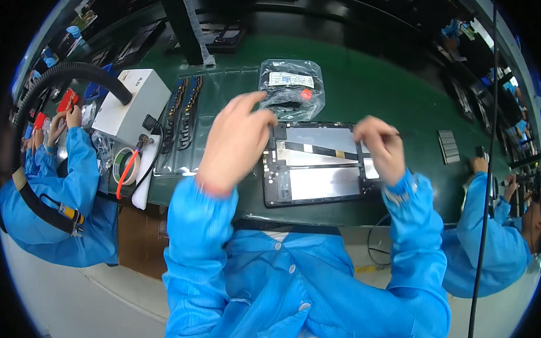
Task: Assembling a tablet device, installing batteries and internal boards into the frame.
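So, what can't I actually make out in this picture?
All in the head view:
Left hand: fingertips blurred; whether they touch the opened tablet is unclear.
Right hand: blurred; its curled fingers would hide anything small held in them.
Tablet's upper right corner: covered by the right hand.
Clear bag: contents obscured by wrinkled plastic and a label.
Co-worker's hand at right: too small to read its grip.

Pale glare sits on the open device point(321, 177), the right hand point(383, 150) blurs, and edges bend into black.
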The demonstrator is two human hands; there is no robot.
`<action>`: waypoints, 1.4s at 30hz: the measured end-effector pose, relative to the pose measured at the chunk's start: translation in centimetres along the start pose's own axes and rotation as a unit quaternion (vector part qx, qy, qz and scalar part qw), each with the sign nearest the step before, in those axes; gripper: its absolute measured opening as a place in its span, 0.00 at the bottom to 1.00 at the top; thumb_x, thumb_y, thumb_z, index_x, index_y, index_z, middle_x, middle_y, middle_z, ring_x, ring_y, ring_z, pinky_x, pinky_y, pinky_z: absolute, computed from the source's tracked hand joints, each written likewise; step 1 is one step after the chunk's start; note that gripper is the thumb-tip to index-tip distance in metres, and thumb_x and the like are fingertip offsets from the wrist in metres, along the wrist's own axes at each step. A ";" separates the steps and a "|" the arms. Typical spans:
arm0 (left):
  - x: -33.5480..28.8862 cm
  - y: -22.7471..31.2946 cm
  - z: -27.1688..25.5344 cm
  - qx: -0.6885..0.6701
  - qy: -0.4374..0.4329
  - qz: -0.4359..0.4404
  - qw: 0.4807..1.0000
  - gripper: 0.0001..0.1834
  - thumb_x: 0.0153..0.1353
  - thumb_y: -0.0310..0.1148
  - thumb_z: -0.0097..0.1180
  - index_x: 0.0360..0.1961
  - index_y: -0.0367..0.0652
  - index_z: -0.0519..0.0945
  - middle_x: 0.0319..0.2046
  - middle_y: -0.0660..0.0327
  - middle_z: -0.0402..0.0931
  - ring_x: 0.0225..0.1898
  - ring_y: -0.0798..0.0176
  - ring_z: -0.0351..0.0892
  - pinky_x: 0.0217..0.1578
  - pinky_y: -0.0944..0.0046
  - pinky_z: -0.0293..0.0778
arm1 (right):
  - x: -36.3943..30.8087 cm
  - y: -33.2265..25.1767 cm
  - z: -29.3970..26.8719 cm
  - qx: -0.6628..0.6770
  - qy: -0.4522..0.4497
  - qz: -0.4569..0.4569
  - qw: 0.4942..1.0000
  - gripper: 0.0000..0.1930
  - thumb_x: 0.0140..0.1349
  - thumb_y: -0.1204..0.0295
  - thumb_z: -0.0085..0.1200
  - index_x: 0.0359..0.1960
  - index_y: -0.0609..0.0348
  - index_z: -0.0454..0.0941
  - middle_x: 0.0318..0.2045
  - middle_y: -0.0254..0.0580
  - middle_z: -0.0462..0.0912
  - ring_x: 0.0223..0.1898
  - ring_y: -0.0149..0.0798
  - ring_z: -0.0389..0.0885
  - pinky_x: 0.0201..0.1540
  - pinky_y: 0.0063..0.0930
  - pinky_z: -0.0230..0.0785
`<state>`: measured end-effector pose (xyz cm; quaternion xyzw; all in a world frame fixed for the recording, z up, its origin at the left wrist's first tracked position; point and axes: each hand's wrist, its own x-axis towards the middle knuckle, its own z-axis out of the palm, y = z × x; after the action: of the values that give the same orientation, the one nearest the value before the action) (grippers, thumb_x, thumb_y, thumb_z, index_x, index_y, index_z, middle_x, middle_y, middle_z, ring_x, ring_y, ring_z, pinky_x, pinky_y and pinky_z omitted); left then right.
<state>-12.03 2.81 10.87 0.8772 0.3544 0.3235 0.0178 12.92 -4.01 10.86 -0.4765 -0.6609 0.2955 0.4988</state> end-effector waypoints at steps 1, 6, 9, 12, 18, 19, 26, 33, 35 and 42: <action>1.0 -2.1 1.9 0.014 -0.022 0.015 1.000 0.08 0.47 0.25 0.48 0.27 0.42 0.79 0.41 0.53 0.73 0.47 0.50 0.70 0.46 0.56 0.67 | 2.0 0.1 1.5 -0.015 -0.014 0.041 0.999 0.10 0.61 0.70 0.47 0.26 0.65 0.74 0.23 0.34 0.73 0.27 0.27 0.68 0.31 0.21 0.62; 3.3 -6.2 7.4 -0.060 -0.101 -0.026 0.993 0.09 0.46 0.25 0.47 0.28 0.43 0.79 0.37 0.56 0.75 0.41 0.53 0.74 0.42 0.57 0.70 | 7.7 4.0 5.2 0.060 -0.085 0.083 0.991 0.10 0.56 0.73 0.54 0.38 0.63 0.76 0.35 0.37 0.77 0.36 0.29 0.74 0.41 0.22 0.68; 2.8 -6.9 8.7 -0.092 -0.061 -0.018 0.994 0.12 0.46 0.24 0.48 0.34 0.44 0.78 0.36 0.56 0.75 0.39 0.53 0.74 0.41 0.57 0.70 | 7.9 6.4 5.3 -0.016 -0.051 0.022 0.998 0.11 0.54 0.74 0.55 0.40 0.61 0.77 0.38 0.41 0.77 0.38 0.32 0.76 0.43 0.22 0.68; 2.2 -6.7 8.9 -0.136 -0.051 -0.029 0.989 0.14 0.47 0.23 0.48 0.39 0.44 0.75 0.36 0.56 0.75 0.39 0.52 0.74 0.41 0.57 0.70 | 7.2 7.2 4.8 -0.096 -0.051 -0.043 0.993 0.11 0.53 0.75 0.56 0.40 0.59 0.78 0.40 0.43 0.76 0.39 0.33 0.76 0.42 0.22 0.69; 2.1 -6.8 9.4 -0.143 -0.029 -0.038 0.989 0.17 0.49 0.24 0.48 0.43 0.44 0.73 0.37 0.57 0.74 0.40 0.52 0.73 0.42 0.57 0.69 | 6.9 7.8 5.5 -0.041 -0.003 0.074 0.996 0.11 0.50 0.75 0.58 0.37 0.57 0.80 0.34 0.41 0.81 0.31 0.31 0.78 0.37 0.20 0.71; 2.1 -6.9 9.4 -0.137 -0.026 -0.035 0.990 0.17 0.49 0.24 0.48 0.43 0.44 0.73 0.37 0.57 0.74 0.40 0.52 0.73 0.42 0.57 0.69 | 7.0 7.8 5.7 -0.058 0.010 0.071 0.996 0.10 0.50 0.75 0.59 0.36 0.57 0.81 0.32 0.40 0.82 0.29 0.31 0.78 0.35 0.20 0.71; 2.0 -6.8 9.2 -0.128 -0.057 -0.052 0.989 0.18 0.52 0.24 0.49 0.46 0.43 0.73 0.42 0.55 0.73 0.45 0.51 0.72 0.47 0.58 0.68 | 7.2 7.6 6.2 -0.114 -0.009 0.086 0.990 0.09 0.49 0.75 0.59 0.35 0.58 0.81 0.29 0.40 0.82 0.28 0.29 0.79 0.32 0.19 0.70; 2.1 -6.8 9.2 -0.118 -0.059 -0.048 0.990 0.17 0.52 0.24 0.49 0.45 0.44 0.74 0.42 0.55 0.74 0.44 0.52 0.72 0.46 0.58 0.68 | 7.3 7.4 6.2 -0.120 -0.026 0.102 0.987 0.10 0.51 0.76 0.58 0.36 0.59 0.80 0.32 0.41 0.82 0.32 0.30 0.79 0.37 0.20 0.71; 2.0 -6.7 9.2 -0.123 -0.060 -0.057 0.989 0.15 0.52 0.25 0.51 0.43 0.44 0.75 0.42 0.56 0.73 0.44 0.52 0.72 0.46 0.59 0.68 | 7.2 7.5 6.3 -0.106 -0.010 0.095 0.990 0.09 0.50 0.75 0.58 0.35 0.58 0.81 0.30 0.41 0.82 0.30 0.30 0.80 0.35 0.20 0.71; 2.2 -6.4 8.8 -0.096 -0.036 -0.019 0.995 0.13 0.50 0.27 0.55 0.39 0.44 0.76 0.42 0.59 0.72 0.44 0.53 0.72 0.46 0.59 0.68 | 7.0 7.3 6.0 -0.097 -0.004 0.101 0.990 0.09 0.50 0.73 0.58 0.34 0.57 0.81 0.32 0.41 0.82 0.31 0.31 0.80 0.35 0.21 0.72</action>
<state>-9.67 10.74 3.44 0.8757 0.3373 0.3236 0.1210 9.39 5.71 5.22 -0.5861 -0.6367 0.2807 0.4151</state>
